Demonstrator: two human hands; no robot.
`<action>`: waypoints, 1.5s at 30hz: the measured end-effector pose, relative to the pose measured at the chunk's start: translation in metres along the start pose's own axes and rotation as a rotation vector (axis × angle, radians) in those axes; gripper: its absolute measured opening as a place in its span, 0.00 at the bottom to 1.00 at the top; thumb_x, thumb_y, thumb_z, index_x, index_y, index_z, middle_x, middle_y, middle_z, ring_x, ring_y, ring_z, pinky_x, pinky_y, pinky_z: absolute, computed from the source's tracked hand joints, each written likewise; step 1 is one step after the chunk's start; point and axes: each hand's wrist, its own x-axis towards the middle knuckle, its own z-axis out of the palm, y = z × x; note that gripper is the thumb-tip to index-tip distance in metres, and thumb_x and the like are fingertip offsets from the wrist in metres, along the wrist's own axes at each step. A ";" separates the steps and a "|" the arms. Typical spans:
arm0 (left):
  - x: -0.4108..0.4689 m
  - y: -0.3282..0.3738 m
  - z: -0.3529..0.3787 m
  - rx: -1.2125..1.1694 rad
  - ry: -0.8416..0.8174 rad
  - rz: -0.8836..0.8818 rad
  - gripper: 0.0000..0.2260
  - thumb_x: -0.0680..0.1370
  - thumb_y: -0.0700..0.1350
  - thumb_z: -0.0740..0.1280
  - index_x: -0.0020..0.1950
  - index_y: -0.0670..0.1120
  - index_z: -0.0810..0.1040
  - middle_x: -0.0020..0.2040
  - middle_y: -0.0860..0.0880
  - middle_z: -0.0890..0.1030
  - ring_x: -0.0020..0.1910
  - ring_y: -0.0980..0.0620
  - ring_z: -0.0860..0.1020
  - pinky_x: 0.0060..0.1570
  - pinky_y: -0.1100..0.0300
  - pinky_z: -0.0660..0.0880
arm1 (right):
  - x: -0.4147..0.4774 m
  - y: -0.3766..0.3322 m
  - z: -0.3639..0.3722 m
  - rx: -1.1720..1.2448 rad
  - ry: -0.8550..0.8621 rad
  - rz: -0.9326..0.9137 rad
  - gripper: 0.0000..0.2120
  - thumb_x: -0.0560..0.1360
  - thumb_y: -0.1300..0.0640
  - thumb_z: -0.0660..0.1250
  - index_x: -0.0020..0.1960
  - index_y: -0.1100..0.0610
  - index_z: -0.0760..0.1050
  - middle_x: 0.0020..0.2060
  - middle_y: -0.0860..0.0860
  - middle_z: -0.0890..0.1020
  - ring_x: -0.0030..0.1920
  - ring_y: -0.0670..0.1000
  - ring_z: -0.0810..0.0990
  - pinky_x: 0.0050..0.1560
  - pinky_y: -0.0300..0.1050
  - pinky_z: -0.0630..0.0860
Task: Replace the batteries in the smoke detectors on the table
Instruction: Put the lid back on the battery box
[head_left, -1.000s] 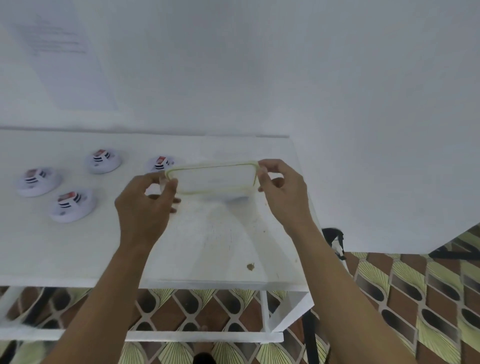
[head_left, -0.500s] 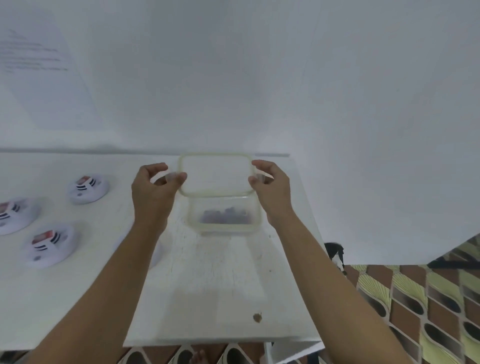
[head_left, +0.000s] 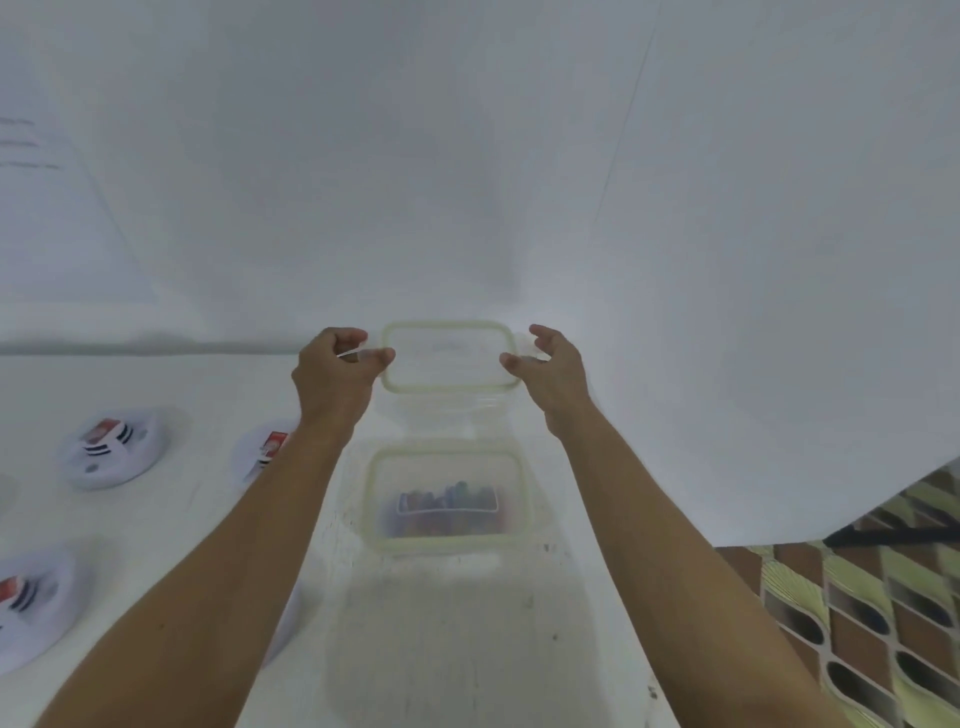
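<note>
On the white table (head_left: 467, 649), centre-right, we have the clear container (head_left: 525, 499) open. Its lid (head_left: 447, 387) is off and held just past the far rim. Smoke detectors (head_left: 111, 452) lie to the left, backs up, apparently untouched. Left hand (head_left: 332, 379) pinches the lid's left edge and right hand (head_left: 550, 374) its right edge, fingers curled on it. Batteries (head_left: 447, 506) sit in the container. Our read: only access is done, every swap is left.

We seem to be in a plain room: bare white walls (head_left: 467, 156), a scuffed white table (head_left: 467, 649), and brown-and-green patterned floor tiles (head_left: 857, 623).
</note>
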 end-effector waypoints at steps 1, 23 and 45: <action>0.002 -0.002 0.003 0.011 -0.014 -0.004 0.16 0.68 0.48 0.79 0.53 0.47 0.81 0.50 0.52 0.82 0.46 0.56 0.81 0.51 0.60 0.76 | 0.003 0.001 0.000 -0.033 0.000 0.007 0.28 0.75 0.59 0.75 0.72 0.55 0.69 0.67 0.50 0.71 0.61 0.51 0.77 0.59 0.43 0.69; 0.014 -0.038 0.018 -0.106 -0.259 -0.228 0.13 0.78 0.43 0.70 0.61 0.45 0.75 0.60 0.48 0.76 0.54 0.44 0.79 0.34 0.60 0.81 | 0.023 0.014 0.017 -0.381 -0.124 0.113 0.26 0.77 0.54 0.66 0.75 0.47 0.66 0.69 0.56 0.70 0.67 0.54 0.72 0.64 0.48 0.70; 0.015 -0.045 0.033 0.225 -0.460 -0.051 0.22 0.84 0.48 0.51 0.79 0.50 0.57 0.76 0.47 0.65 0.71 0.46 0.67 0.67 0.43 0.70 | 0.033 0.027 0.032 -0.376 -0.160 0.111 0.18 0.85 0.50 0.52 0.73 0.53 0.60 0.60 0.58 0.75 0.51 0.52 0.74 0.54 0.47 0.70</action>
